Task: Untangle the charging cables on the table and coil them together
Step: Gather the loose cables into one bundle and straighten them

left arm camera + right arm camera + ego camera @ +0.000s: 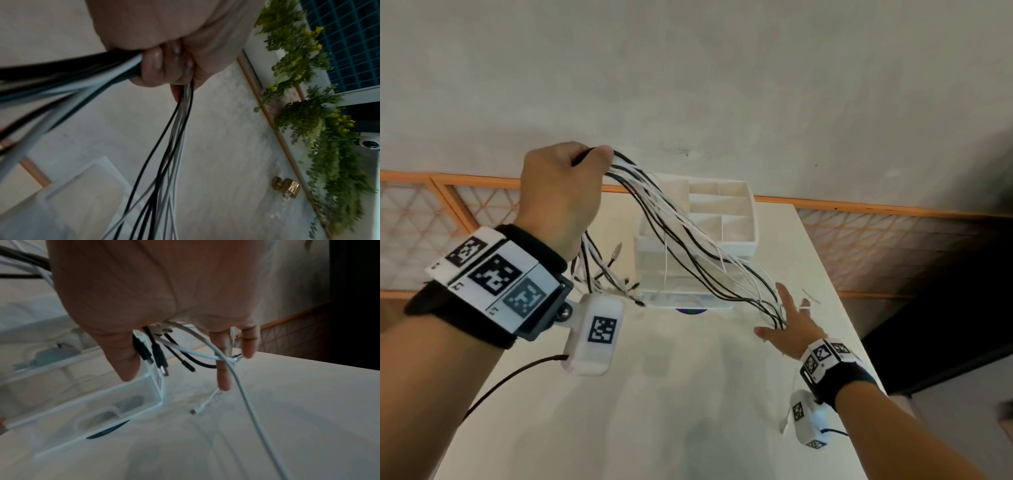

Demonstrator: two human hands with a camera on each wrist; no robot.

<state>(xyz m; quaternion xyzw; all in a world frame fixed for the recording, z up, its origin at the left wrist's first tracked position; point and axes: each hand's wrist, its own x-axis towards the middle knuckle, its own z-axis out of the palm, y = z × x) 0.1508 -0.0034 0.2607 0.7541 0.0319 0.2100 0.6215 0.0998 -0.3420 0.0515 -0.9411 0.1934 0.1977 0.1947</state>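
**Cable bundle strung between my two hands above the table**

On the left, my left hand [561, 192] is raised in a tight fist around the middle of the black and white charging cables [688, 233], lifting them so they hang free and the strands show separately. Short ends dangle below my wrist. The bundle slopes down across a white desk organizer [726, 212] on the white table [688, 411]. On the right, my right hand [789, 325] is low, fingers spread and straight, combing through the plug ends, gripping nothing.

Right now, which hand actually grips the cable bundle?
The left hand: its fingers curl tight round the cables. The right hand is spread, strands merely running between its straight fingers.
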